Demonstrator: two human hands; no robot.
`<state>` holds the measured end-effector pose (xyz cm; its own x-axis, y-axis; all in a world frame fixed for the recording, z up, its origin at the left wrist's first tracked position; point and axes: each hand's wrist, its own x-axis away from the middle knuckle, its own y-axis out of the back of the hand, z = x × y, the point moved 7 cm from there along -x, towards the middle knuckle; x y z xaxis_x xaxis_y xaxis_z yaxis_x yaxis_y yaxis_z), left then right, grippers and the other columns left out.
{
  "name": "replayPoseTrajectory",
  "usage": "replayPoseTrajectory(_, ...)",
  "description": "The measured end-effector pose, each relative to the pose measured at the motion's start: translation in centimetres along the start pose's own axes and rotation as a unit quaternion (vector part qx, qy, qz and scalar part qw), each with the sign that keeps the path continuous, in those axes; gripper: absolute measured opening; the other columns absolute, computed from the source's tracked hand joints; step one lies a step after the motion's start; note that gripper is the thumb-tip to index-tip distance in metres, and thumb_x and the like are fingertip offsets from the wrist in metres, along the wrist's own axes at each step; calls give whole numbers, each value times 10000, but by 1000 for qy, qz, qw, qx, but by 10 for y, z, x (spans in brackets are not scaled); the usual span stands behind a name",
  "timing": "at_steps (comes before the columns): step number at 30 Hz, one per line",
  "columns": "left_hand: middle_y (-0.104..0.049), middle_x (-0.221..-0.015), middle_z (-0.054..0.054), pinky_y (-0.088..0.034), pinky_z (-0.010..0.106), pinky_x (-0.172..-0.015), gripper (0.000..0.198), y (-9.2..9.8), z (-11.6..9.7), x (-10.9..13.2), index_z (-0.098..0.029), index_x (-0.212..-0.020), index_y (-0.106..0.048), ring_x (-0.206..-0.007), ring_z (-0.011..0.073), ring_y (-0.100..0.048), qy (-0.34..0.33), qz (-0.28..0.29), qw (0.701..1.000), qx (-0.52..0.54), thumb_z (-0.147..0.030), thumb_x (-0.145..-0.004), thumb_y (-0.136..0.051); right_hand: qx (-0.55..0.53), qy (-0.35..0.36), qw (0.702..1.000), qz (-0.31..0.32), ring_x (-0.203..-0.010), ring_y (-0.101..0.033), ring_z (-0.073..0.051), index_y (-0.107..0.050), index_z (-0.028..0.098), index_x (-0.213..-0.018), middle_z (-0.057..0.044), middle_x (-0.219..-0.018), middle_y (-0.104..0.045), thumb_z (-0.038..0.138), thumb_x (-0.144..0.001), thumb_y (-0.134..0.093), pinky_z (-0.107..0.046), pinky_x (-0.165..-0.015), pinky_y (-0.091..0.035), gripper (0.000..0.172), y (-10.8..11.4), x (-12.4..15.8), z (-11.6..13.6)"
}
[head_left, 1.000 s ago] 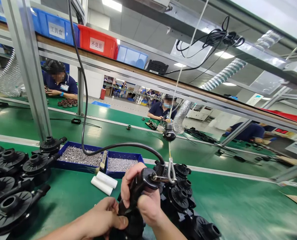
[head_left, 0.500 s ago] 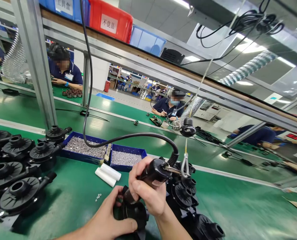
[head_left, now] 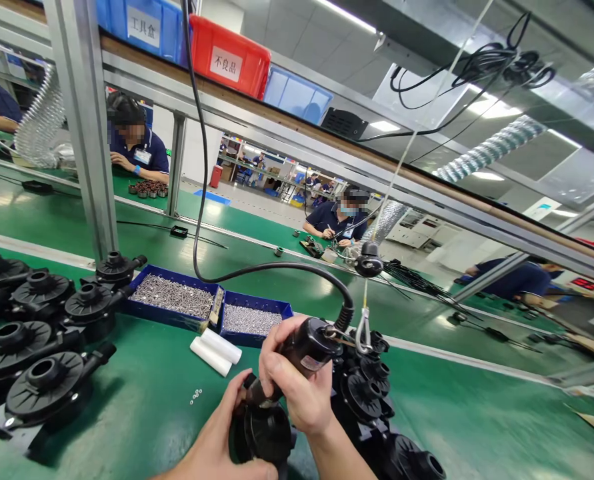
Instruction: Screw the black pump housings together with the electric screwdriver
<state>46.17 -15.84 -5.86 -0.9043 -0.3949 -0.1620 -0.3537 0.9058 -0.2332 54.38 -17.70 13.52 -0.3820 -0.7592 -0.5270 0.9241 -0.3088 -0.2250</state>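
Observation:
My right hand [head_left: 297,380] is wrapped round a black corded electric screwdriver [head_left: 309,347], which hangs by a metal hook from a cord. The screwdriver slants down to the left, its nose at a black pump housing [head_left: 267,433] low in the middle of the view. Gripping that housing from the left is my left hand [head_left: 221,433], thumb along the near side and fingers round the far edge. The screwdriver's tip and the screw spot are hidden. Several small white rings [head_left: 196,397] and two white rolls [head_left: 217,350] lie to the left on the green bench.
Blue trays of screws [head_left: 171,297] and small metal parts [head_left: 251,319] stand behind the hands. Black pump housings crowd the left [head_left: 47,387] and right [head_left: 364,393]. The screwdriver's cable [head_left: 257,268] loops over the trays. A metal post [head_left: 84,133] rises at left; co-workers sit beyond.
The view has shifted slightly. My left hand has moved a little down and its thumb lies nearer the bottom edge; both hands keep their holds on the screwdriver and pump housing.

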Motion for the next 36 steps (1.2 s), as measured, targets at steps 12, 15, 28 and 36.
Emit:
replayPoseTrajectory(12,-576,-1596,125,-443,528,-1254,1117,2,-15,-4,-292,-1667,-312,-1452,384,-574,10,24,999,-41,-244,-683,-837,76,14,995,-67,-484,-614,-80,-621,239,-1117,33,-780,-678,245,-1053,-778,-177,-487,-525,169,9,3,-1)
replayPoseTrajectory(15,-561,-1607,146,-378,540,-1300,1128,10,-17,-4,-271,-1701,-230,-1498,376,-530,11,28,997,-64,-312,-746,-830,62,59,995,-60,-539,-654,-88,-630,252,-1130,30,-806,-689,242,-1065,-766,-186,-541,-549,151,8,2,12)
replayPoseTrajectory(28,-543,-1590,154,-303,595,-1332,1162,24,-12,-4,-290,-1757,-214,-1535,431,-459,4,-5,996,-91,-610,-849,-864,-35,-10,998,45,-489,-581,-99,-572,280,-1125,23,-793,-685,360,-1045,-777,-206,-495,-496,234,-14,13,9)
replayPoseTrajectory(36,-540,-1599,188,-282,629,-1339,1094,20,-19,-5,-234,-1744,-277,-1542,458,-445,-26,1,996,-81,-644,-894,-830,-19,5,1000,17,-401,-449,-62,-541,260,-1058,73,-674,-576,275,-1059,-737,-172,-441,-398,197,-18,11,-5)
